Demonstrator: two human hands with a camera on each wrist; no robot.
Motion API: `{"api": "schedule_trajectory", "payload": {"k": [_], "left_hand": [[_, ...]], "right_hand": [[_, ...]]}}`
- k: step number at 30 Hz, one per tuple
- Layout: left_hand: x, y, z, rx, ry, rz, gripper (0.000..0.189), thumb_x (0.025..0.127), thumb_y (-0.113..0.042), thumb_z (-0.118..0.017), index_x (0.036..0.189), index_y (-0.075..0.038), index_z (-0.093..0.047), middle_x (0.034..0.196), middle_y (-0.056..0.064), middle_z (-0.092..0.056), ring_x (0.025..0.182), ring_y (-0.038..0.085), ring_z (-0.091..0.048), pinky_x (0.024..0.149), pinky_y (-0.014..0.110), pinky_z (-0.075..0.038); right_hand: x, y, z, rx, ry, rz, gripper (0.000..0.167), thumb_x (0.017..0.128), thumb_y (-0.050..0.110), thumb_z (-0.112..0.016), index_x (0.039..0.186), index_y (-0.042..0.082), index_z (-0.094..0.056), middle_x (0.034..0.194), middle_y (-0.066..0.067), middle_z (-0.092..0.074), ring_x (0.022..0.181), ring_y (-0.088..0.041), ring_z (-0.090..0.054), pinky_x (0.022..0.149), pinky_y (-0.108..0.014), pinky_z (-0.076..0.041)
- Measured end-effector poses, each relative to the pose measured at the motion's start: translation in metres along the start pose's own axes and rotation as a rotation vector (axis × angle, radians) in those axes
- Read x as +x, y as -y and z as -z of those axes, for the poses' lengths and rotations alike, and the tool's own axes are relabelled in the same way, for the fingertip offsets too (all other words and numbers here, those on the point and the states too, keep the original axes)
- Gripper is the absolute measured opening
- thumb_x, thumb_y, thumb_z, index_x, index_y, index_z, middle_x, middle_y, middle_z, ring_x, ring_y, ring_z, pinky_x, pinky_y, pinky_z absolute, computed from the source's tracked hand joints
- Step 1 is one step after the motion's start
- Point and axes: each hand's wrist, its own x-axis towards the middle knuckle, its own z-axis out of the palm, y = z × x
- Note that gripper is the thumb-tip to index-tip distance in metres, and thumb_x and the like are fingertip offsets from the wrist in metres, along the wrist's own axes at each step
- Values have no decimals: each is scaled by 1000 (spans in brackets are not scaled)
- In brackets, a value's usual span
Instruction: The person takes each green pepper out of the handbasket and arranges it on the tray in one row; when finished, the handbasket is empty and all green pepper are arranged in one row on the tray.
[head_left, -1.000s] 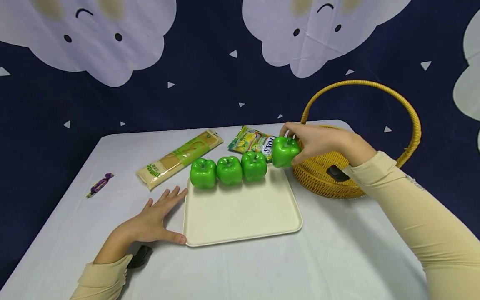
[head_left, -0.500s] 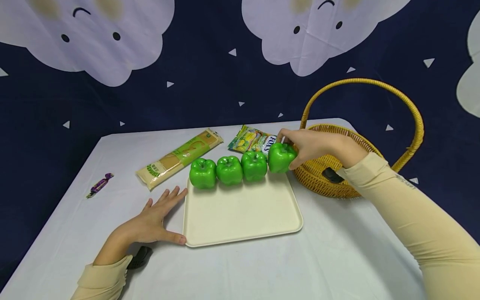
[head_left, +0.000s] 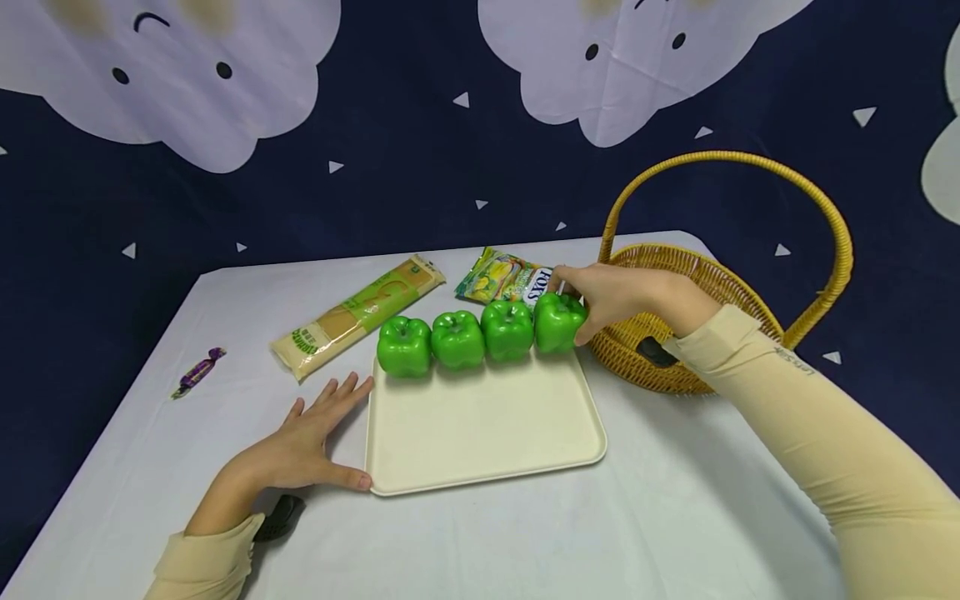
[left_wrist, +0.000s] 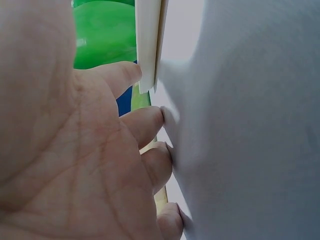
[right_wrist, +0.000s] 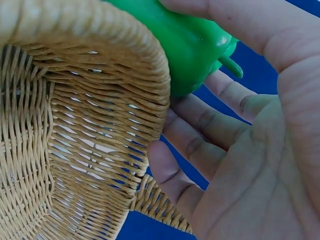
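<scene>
Three glossy green bell peppers stand in a row along the back of the cream tray [head_left: 487,425]: one at the left [head_left: 405,348], a middle pepper [head_left: 458,340] and another [head_left: 507,330]. My right hand [head_left: 626,293] grips a fourth bell pepper [head_left: 558,323] at the row's right end, over the tray's back right corner. The right wrist view has its stem [right_wrist: 231,66], with thumb and fingers around the body. My left hand [head_left: 300,450] lies on the cloth with fingers spread, thumb and a fingertip at the tray's left edge.
A wicker basket [head_left: 645,375] with a tall handle stands right of the tray, under my right forearm. Behind the peppers lie a noodle packet [head_left: 360,317] and a FOX'S candy bag [head_left: 498,279]. A purple wrapped candy [head_left: 198,372] is at the far left.
My right hand has brought the pepper down and to the left, beside the other three. The left hand has stayed at the tray's edge.
</scene>
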Motion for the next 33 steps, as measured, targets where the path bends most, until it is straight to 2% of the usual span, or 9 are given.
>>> {"api": "schedule_trajectory", "payload": {"k": [9,18,26,33], "left_hand": [[-2,1,-2,-3,2,7,136,66,-64,-95,173,-23,-22,180,24,-11,164,56,-1,120,86,5],[-2,5,-5,-8,9,13,136,67,-63,-95,173,-23,-22,180,24,-12,164,56,-1,120,86,6],[-5,6,-6,11,0,26,136,66,-64,-95,173,-21,-23,179,25,-14,164,56,-5,120,88,2],[-6,7,-5,44,-6,41,136,65,-65,-95,172,-19,-26,178,27,-17,163,58,-9,118,89,-3]], "right_hand": [[2,2,-6,1,13,-4,76,82,18,-94,144,9,-52,136,-21,-68,129,-36,-65,114,-55,-52],[1,0,-15,15,1,26,72,80,19,-95,140,8,-56,134,-19,-70,126,-35,-66,112,-55,-54],[1,4,-22,-83,-42,25,76,78,29,-98,140,15,-57,137,-15,-68,127,-39,-63,108,-63,-51],[6,5,-29,-103,-68,1,77,79,31,-97,143,18,-56,138,-12,-66,130,-39,-60,110,-65,-48]]}}
